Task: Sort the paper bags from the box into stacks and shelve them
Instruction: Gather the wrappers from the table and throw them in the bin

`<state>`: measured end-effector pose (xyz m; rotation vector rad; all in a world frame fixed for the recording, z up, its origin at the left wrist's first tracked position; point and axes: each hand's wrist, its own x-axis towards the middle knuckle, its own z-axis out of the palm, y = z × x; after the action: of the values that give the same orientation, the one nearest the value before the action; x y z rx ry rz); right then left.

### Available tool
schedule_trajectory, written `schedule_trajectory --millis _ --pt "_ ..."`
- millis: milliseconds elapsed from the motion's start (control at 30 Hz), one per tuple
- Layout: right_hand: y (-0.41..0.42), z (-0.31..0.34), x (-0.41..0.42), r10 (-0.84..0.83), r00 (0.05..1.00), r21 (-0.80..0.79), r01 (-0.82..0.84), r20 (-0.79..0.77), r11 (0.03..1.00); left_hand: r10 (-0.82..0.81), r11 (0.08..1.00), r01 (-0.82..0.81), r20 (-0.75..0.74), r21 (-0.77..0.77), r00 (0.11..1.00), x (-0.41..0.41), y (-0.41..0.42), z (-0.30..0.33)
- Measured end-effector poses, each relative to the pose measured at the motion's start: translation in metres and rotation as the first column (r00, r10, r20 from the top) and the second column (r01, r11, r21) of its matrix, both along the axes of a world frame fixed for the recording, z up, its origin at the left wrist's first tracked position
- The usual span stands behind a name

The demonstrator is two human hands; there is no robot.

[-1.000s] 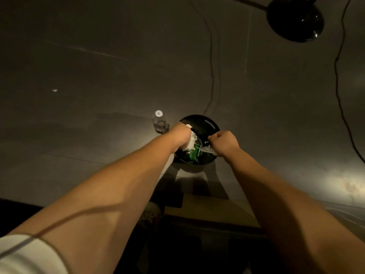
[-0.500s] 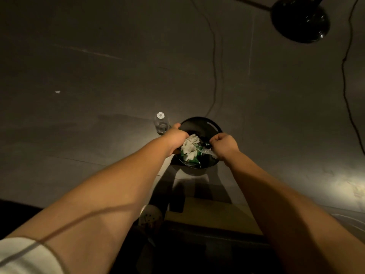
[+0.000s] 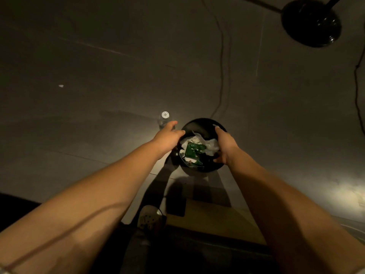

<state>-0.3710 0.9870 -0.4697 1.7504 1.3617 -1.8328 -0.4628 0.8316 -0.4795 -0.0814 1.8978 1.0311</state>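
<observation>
While both hands are gripping the bin (image 3: 199,125), left hand (image 3: 167,138) and right hand (image 3: 225,144) curled on opposite rims, lifting evenly is keeping the trash (image 3: 197,148) inside.

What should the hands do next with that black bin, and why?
Probably lift it straight up, level. Both the left hand and right hand sit at opposite sides of the black bin, which holds loose crumpled rubbish that tilting could spill.

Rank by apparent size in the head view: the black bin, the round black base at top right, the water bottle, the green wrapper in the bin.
1. Round black base, though the black bin looks close to it; distance differs, so their order is unsure.
2. Green wrapper.
3. Water bottle, seen mostly end-on, partly behind the left hand.
</observation>
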Motion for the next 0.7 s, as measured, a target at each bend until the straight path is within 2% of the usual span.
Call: schedule_trajectory --millis 100,167,200,267,333,400,500,633,700 --pt "0.006 -0.039 0.003 0.039 0.998 0.045 -0.037 -0.044 0.998 -0.052 0.998 0.053 -0.04 0.024 0.998 -0.009 -0.001 -0.004" --pt "0.002 -0.035 0.002 0.143 0.99 0.191 -0.137 -0.019 0.972 -0.129 0.992 0.129 -0.111 -0.008 0.985 -0.016 -0.001 -0.007" --pt "-0.005 -0.017 -0.003 0.229 0.973 0.302 -0.22 0.007 0.927 -0.184 0.983 0.18 -0.153 -0.036 0.971 -0.02 -0.001 -0.009" --pt "-0.009 -0.006 -0.011 0.367 0.928 0.533 -0.344 0.067 0.773 -0.319 0.947 0.295 -0.255 -0.129 0.913 -0.029 0.0 -0.01" --pt "-0.014 0.002 -0.022 0.473 0.875 0.66 -0.418 0.106 0.624 -0.462 0.877 0.372 -0.324 -0.304 0.826 -0.038 0.003 -0.007" --pt "-0.019 0.005 -0.034 0.568 0.812 0.7 -0.484 0.135 0.525 -0.579 0.781 0.395 -0.324 -0.483 0.748 -0.043 0.008 -0.002" --pt "-0.027 0.003 -0.046 0.613 0.776 0.714 -0.514 0.15 0.475 -0.676 0.695 0.421 -0.329 -0.583 0.66 -0.053 0.013 -0.01" --pt "-0.034 -0.012 -0.043 0.651 0.721 0.691 -0.597 0.238 0.408 -0.709 0.639 0.444 -0.257 -0.627 0.657 -0.071 0.013 -0.029" --pt "-0.033 -0.017 -0.04 0.655 0.712 0.684 -0.61 0.252 0.4 -0.742 0.58 0.452 -0.21 -0.677 0.637 -0.078 0.015 -0.037"
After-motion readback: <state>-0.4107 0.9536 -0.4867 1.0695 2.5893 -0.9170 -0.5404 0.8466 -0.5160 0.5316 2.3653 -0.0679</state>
